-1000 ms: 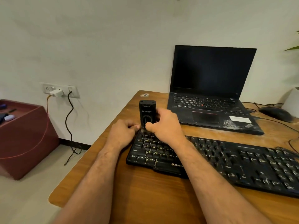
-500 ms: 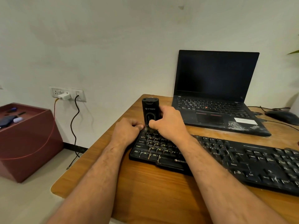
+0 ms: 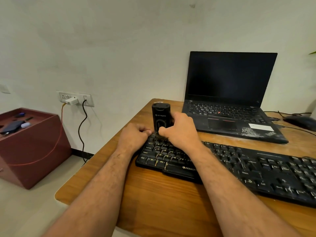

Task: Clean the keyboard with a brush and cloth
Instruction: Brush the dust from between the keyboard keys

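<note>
A long black keyboard [image 3: 248, 170] lies across the wooden table [image 3: 153, 199]. A black upright brush tool [image 3: 160, 118] stands on the keyboard's far left corner, bristles down on the keys. My right hand [image 3: 179, 130] grips the tool's lower body, thumb on its front. My left hand [image 3: 135, 136] rests on the keyboard's top left edge with curled fingers, holding the keyboard's corner. No cloth is in view.
An open black laptop [image 3: 229, 103] sits behind the keyboard. A black mouse [image 3: 301, 121] with cables lies at the far right. Left of the table stand a dark red box [image 3: 32, 147] with small items and a wall socket [image 3: 75, 99] with cords.
The camera has shifted slightly, moving the scene a little left in view. Both hands and the brush tool stay at the keyboard's top left corner, with only small movement.
</note>
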### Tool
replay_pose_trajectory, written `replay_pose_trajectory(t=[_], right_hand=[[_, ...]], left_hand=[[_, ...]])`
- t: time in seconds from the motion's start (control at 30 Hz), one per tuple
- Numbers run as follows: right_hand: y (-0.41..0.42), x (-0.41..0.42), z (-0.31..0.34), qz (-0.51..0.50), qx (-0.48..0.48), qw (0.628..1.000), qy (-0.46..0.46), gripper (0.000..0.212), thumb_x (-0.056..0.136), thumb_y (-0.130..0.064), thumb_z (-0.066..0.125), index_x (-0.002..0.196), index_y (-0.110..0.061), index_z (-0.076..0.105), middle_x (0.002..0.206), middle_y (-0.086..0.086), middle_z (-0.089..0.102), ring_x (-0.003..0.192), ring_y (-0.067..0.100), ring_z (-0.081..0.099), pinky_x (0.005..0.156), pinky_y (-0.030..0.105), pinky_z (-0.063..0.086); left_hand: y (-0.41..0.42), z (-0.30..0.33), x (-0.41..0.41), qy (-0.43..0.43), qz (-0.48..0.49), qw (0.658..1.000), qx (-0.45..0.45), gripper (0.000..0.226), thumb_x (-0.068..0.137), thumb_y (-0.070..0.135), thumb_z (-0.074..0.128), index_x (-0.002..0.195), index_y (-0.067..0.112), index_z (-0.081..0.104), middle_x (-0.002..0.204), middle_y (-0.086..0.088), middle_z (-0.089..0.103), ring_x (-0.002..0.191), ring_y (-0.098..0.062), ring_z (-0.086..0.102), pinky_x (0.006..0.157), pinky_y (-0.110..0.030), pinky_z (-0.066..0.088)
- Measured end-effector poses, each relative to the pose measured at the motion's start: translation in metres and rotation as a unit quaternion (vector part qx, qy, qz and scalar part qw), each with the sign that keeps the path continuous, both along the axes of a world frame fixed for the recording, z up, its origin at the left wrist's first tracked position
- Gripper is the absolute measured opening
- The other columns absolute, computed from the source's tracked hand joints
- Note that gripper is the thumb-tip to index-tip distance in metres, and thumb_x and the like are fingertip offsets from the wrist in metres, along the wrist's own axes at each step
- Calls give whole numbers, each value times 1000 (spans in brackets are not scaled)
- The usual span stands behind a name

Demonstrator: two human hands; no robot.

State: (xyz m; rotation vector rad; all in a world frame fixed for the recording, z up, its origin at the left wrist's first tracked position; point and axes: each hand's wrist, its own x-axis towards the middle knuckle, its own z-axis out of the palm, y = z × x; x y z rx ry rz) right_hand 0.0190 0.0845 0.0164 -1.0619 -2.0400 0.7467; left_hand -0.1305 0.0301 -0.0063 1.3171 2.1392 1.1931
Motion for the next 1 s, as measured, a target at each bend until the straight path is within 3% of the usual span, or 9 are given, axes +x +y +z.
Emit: replay_pose_trajectory(t=[0.07, 0.2, 0.3, 0.43, 0.57, 0.67, 0.77, 0.9, 1.0], right_hand=[[0, 3, 1, 41, -38, 998, -2, 28, 77, -19, 79, 103, -23, 69, 92, -9, 71, 86, 8, 67, 64, 19, 51], [-3, 3, 1, 2, -2, 1000, 0, 24, 76, -22, 77, 97, -27, 65, 88, -10, 69, 88, 15, 66, 75, 31, 56], [-9, 2, 3, 65, -45, 997, 7, 29, 78, -18, 79, 106, -21, 71, 93, -9, 72, 85, 7, 68, 62, 15, 50], [-13, 5, 3, 28, -17, 999, 13, 25, 77, -18, 77, 101, -21, 69, 87, -9, 70, 79, 8, 65, 56, 16, 44], [-18, 7, 2, 86, -70, 993, 34, 32, 78, -12, 79, 108, -21, 72, 93, -9, 74, 82, 3, 69, 56, 8, 47], [-20, 6, 2, 50, -37, 998, 32, 31, 78, -13, 77, 107, -21, 69, 90, -9, 71, 78, 2, 65, 51, 7, 44], [-21, 6, 2, 89, -68, 993, 47, 35, 79, -10, 78, 111, -22, 70, 95, -11, 73, 84, 0, 67, 57, 6, 47], [-21, 6, 2, 62, -47, 996, 49, 36, 78, -9, 77, 111, -20, 70, 93, -9, 72, 80, 1, 66, 53, 6, 46], [-23, 9, 3, 111, -86, 988, 62, 35, 78, -8, 78, 109, -22, 73, 94, -8, 76, 85, 3, 71, 66, 12, 55]], left_hand=[[1, -1, 0, 5, -3, 1000, -3, 12, 95, 22, 65, 86, 26, 73, 81, 8, 70, 81, -7, 64, 78, -28, 47], [1, -2, 0, 2, 1, 1000, 6, 12, 95, 22, 66, 86, 27, 73, 82, 10, 69, 82, -7, 64, 72, -24, 47], [-2, 1, 2, 9, -6, 1000, 18, 19, 94, 19, 65, 78, 28, 70, 75, 9, 69, 75, -8, 66, 64, -24, 46], [-4, 1, 3, 9, -6, 1000, 16, 14, 95, 19, 65, 86, 25, 73, 78, 9, 69, 77, -6, 64, 79, -30, 54], [-4, 2, 2, 0, -8, 1000, 27, 13, 93, 19, 66, 84, 26, 74, 73, 11, 69, 72, -5, 65, 71, -25, 53], [-4, 3, 2, 6, -8, 1000, 16, 18, 94, 18, 65, 82, 28, 72, 75, 10, 69, 76, -7, 65, 75, -28, 53], [-5, 3, 3, -5, -7, 1000, 22, 19, 91, 17, 68, 76, 29, 71, 72, 10, 70, 72, -7, 66, 65, -25, 49], [-5, 3, 4, -16, -11, 1000, 21, 14, 92, 14, 66, 90, 22, 78, 80, 6, 73, 77, -9, 68, 73, -28, 53], [-4, 4, 3, -13, -6, 1000, 27, 19, 89, 12, 69, 75, 24, 72, 73, 5, 71, 68, -8, 64, 61, -24, 46]])
